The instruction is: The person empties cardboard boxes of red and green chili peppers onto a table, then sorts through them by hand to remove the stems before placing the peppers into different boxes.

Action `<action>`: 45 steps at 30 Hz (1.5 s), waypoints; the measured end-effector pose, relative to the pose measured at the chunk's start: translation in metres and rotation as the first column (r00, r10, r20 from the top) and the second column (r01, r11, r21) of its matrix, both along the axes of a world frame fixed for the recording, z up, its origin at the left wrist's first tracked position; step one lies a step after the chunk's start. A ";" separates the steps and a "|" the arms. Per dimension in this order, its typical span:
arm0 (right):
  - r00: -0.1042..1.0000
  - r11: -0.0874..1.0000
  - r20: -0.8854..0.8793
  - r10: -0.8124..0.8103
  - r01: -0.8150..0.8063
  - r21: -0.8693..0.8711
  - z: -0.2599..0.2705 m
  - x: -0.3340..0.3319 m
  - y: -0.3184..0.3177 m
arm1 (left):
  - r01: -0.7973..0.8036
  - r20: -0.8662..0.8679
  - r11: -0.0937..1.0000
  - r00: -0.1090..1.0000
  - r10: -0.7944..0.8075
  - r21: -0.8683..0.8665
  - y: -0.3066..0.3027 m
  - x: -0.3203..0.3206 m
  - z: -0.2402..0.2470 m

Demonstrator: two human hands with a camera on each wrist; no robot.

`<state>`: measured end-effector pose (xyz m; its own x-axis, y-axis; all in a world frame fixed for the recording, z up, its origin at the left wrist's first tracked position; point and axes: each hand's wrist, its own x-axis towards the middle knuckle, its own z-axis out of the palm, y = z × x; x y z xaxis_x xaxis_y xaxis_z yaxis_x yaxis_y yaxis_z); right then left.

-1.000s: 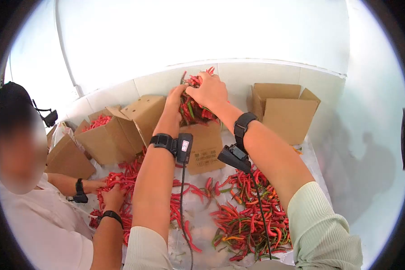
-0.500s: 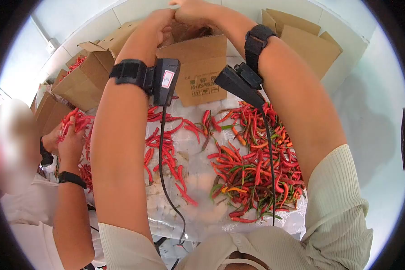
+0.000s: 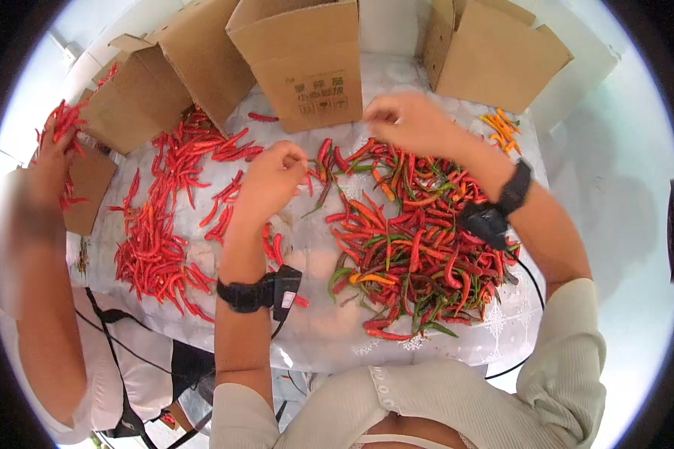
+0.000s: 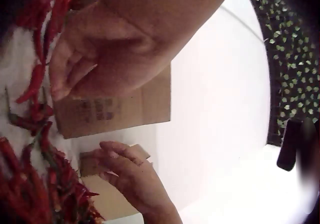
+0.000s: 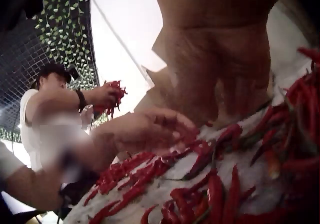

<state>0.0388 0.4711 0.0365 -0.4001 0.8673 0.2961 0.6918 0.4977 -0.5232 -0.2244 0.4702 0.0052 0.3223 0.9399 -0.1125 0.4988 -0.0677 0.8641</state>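
Observation:
My left hand [image 3: 273,179] hovers over the tabletop between two groups of chili peppers, its fingers loosely bent. Its fingertips are right by a few red chilies [image 3: 323,159]. To the right, my right hand [image 3: 416,123] is raised at the far edge of a large mixed pile of red, green and orange chilies [image 3: 427,239]. Its relaxed fingers, seen also in the left wrist view, have nothing between them. Just beyond both hands stands an open cardboard box [image 3: 307,67] with printed marks on its front. The inside of that box is hidden in the head view.
Bright red chilies [image 3: 150,254] lie along the left of the white-covered table [image 3: 307,329]. More boxes [image 3: 494,60] line the wall, and orange chilies [image 3: 502,131] lie near the right one. Another person [image 3: 49,299] lifts a bunch of red chilies [image 3: 64,123] at the left.
Both hands held a bunch of chilies above the middle box, then dipped to its opening. Now they are back over the table without the bunch. The other person has raised a handful of chilies.

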 end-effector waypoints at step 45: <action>0.976 0.956 -0.216 -0.009 -0.055 -0.288 -0.005 0.067 -0.061 | 0.338 -0.582 0.800 0.813 0.017 0.496 0.010 0.015 -0.049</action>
<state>0.1055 0.4102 0.0319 -0.3761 0.9197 0.1125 0.5388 0.3159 -0.7809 -0.2092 0.4803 -0.0436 0.5268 0.8246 0.2061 0.7922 -0.5642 0.2326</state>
